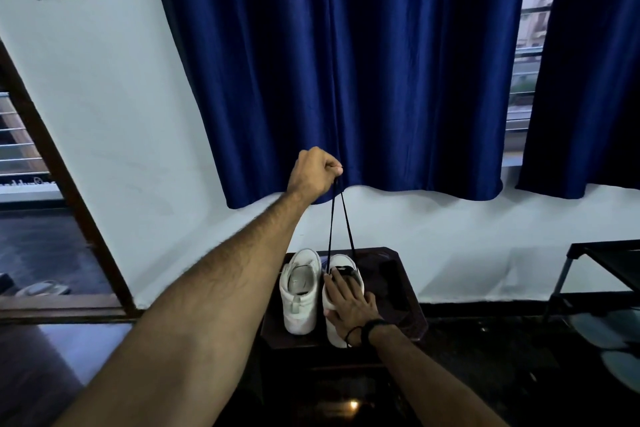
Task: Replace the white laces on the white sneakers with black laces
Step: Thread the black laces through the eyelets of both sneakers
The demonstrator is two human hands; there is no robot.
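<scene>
Two white sneakers stand side by side on a small dark table (408, 308), toes pointing away from me. The left sneaker (300, 291) has no lace in it that I can see. My right hand (349, 305) lies flat on the right sneaker (341, 274) and presses it down. My left hand (313, 173) is raised high above the shoes, pinched on both ends of a black lace (331, 222). The two strands run taut down to the front eyelets of the right sneaker.
A dark blue curtain (363, 62) hangs over the window behind the table. A wooden door frame (69, 191) stands at the left. A black metal-framed stand (595, 274) is at the right. The floor around the table is dark.
</scene>
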